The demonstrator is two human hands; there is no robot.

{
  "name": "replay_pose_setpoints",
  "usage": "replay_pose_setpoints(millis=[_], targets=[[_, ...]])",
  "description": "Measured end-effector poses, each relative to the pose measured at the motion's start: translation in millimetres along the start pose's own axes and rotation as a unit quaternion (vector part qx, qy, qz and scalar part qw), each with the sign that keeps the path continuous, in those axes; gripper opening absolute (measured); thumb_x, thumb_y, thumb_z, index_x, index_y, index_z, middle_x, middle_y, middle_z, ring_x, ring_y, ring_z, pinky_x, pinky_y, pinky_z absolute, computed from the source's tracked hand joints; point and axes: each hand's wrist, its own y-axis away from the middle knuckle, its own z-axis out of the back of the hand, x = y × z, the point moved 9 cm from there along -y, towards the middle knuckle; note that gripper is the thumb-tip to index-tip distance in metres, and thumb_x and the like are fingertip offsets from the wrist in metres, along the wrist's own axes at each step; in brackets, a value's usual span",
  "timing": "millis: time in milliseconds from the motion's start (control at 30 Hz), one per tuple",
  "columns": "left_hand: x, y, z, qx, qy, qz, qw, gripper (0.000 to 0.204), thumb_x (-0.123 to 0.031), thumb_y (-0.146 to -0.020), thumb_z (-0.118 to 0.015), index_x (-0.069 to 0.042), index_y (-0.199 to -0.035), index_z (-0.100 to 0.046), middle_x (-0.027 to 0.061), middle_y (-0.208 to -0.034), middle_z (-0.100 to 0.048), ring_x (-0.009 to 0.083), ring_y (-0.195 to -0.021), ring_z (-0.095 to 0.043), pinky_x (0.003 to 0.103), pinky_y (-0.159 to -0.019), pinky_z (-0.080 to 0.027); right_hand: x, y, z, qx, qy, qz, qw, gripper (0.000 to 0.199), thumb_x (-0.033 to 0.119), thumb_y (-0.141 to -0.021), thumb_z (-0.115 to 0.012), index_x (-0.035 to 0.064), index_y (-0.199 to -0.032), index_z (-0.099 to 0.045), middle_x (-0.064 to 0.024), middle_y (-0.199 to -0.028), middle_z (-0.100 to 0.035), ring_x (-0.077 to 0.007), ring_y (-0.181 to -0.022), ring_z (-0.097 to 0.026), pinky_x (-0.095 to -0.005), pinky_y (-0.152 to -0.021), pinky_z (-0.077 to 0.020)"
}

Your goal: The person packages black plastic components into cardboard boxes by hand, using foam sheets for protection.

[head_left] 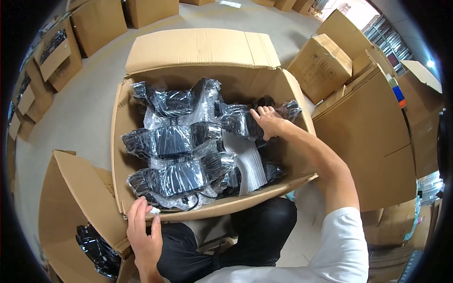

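Observation:
A large open cardboard box [203, 52] stands in front of me, holding several black parts wrapped in clear plastic. Three of them are stacked in a column on the left, the nearest wrapped black part [181, 178] among them. My right hand [270, 122] reaches in at the right and lies with spread fingers on another plastic-wrapped black part [238, 123]. Below it hangs a white foam sheet [248, 162]. My left hand [144, 233] is at the near left corner, fingers stretched against the box edge, beside a white connector [155, 210] on a black cable [191, 205].
A smaller open box [71, 188] at the lower left contains black plastic-wrapped pieces [98, 250]. Closed cartons [321, 66] and a tall cardboard panel [368, 137] crowd the right side. More boxes [99, 26] line the floor at the back and left.

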Motion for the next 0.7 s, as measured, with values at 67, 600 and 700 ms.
replay_pose_setpoints(millis=[67,600,700], targets=[[0.6,-1.2,-1.0,0.007,-0.005,0.000,1.000,0.053,0.010,-0.082,-0.066,0.002,-0.133,-0.053,0.0195,-0.134,-0.056,0.0300,-0.101,-0.066,0.039,-0.088,-0.054,14.3,-7.7,-14.4,0.028,-0.018,0.013,0.999,0.127,0.038,-0.050,-0.094,-0.0034,-0.152,-0.032,-0.0200,-0.131,-0.054,-0.0346,-0.124,-0.050,-0.0442,-0.103,-0.0402],[-24.8,-18.1,-6.9,-0.005,-0.052,-0.113,0.992,0.041,0.005,-0.080,-0.072,0.005,-0.120,-0.064,0.0198,-0.125,-0.063,0.0328,-0.109,-0.066,0.040,-0.096,-0.053,37.7,-26.4,-117.6,-0.187,-0.186,0.131,0.956,0.111,0.025,-0.041,-0.095,-0.0015,-0.136,-0.045,-0.0263,-0.133,-0.054,-0.0446,-0.123,-0.052,-0.0483,-0.105,-0.0450],[-33.4,-4.2,5.0,-0.053,-0.074,-0.157,0.983,0.036,-0.006,-0.082,-0.075,0.004,-0.116,-0.067,0.0172,-0.119,-0.066,0.0281,-0.107,-0.067,0.038,-0.087,-0.058,8.6,-39.1,-147.5,-0.019,-0.530,0.033,0.847,0.119,0.023,-0.040,-0.096,-0.0050,-0.141,-0.039,-0.0269,-0.134,-0.052,-0.0449,-0.127,-0.049,-0.0472,-0.109,-0.0419]])
